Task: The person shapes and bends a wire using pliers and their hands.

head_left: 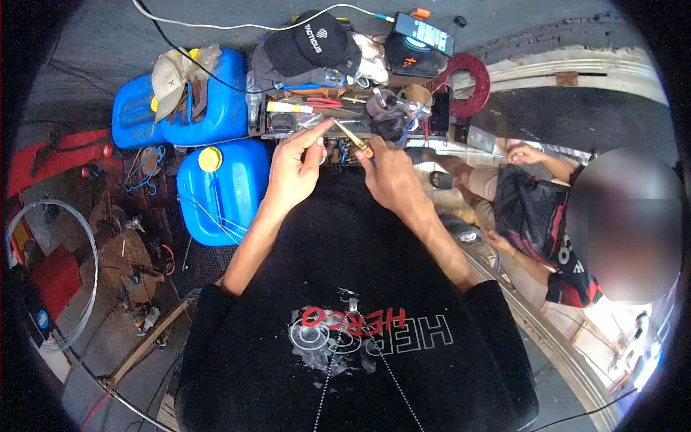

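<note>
My right hand (392, 176) is closed around a slim, brass-coloured tool (350, 135) with an orange part near the grip; its exact kind I cannot make out. The tool's thin tip points up and left, to the fingertips of my left hand (296, 164). The left fingers are pinched together at that tip, and whatever they hold is too small or hidden to name. Both hands are above the near edge of a cluttered workbench. Just beyond them lie red-handled pliers (324, 103) and a yellow-and-white tube (289, 107).
Blue jerrycans (237, 169) stand left of my arms. A black cap (314, 39), a phone (425, 34) and a dark red coil (471, 86) are at the back. Another person (536, 209) sits at the right. Coiled wire (93, 281) hangs at far left.
</note>
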Demonstrator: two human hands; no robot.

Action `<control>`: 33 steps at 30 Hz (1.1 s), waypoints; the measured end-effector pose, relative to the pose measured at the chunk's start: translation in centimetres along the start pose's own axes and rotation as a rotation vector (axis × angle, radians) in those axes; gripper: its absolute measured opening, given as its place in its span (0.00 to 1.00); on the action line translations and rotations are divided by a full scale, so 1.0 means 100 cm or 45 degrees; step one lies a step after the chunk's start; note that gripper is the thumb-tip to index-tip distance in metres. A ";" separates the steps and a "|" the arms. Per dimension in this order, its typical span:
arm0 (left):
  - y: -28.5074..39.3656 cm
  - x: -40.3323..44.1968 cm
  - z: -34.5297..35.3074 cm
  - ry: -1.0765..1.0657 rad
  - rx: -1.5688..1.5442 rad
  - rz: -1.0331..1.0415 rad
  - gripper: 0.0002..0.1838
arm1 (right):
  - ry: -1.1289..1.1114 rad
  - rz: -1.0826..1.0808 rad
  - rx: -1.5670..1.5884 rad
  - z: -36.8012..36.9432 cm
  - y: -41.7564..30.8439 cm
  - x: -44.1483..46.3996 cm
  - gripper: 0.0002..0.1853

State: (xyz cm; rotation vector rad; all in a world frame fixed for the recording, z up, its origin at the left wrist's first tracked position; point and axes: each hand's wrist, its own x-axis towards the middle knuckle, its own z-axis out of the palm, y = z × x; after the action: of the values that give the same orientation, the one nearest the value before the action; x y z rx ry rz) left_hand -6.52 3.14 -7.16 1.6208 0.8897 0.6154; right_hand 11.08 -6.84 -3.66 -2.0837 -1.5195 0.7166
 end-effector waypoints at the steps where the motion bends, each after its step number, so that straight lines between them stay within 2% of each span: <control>1: -0.002 0.000 -0.001 0.009 0.012 0.017 0.17 | 0.006 0.007 -0.002 0.001 -0.001 -0.001 0.13; 9: -0.001 -0.003 -0.010 0.015 -0.001 0.039 0.18 | -0.007 -0.045 0.009 0.005 -0.008 -0.004 0.13; 12: 0.002 -0.006 -0.014 -0.020 0.010 -0.036 0.16 | -0.004 -0.006 0.015 0.010 -0.012 -0.004 0.13; 14: 0.004 -0.008 -0.012 0.105 -0.060 -0.066 0.15 | 0.003 0.006 0.018 0.011 -0.018 -0.004 0.13; 19: 0.003 -0.011 -0.012 0.201 -0.105 -0.109 0.08 | 0.124 -0.010 -0.044 0.018 -0.028 -0.010 0.14; 21: 0.001 -0.014 -0.012 0.209 -0.053 -0.106 0.07 | -0.199 0.191 0.128 0.020 -0.027 -0.010 0.15; 22: -0.002 -0.016 -0.011 0.226 -0.065 -0.092 0.06 | -0.201 0.192 0.126 0.018 -0.029 -0.011 0.15; 24: -0.004 -0.020 -0.011 0.245 -0.077 -0.077 0.06 | -0.384 0.257 0.206 0.014 -0.034 -0.013 0.16; 29: 0.005 -0.032 -0.021 0.141 -0.140 -0.237 0.05 | -0.472 0.259 0.253 0.026 -0.026 -0.023 0.13; 33: 0.016 -0.036 -0.032 0.114 -0.131 -0.201 0.06 | -0.588 0.272 0.406 0.020 -0.034 -0.026 0.10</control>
State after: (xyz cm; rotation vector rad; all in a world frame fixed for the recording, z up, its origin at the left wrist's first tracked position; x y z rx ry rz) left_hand -10.74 1.92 -4.68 1.4252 1.0248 0.6169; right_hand 6.69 -8.24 -2.64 -1.9333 -1.2942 1.4985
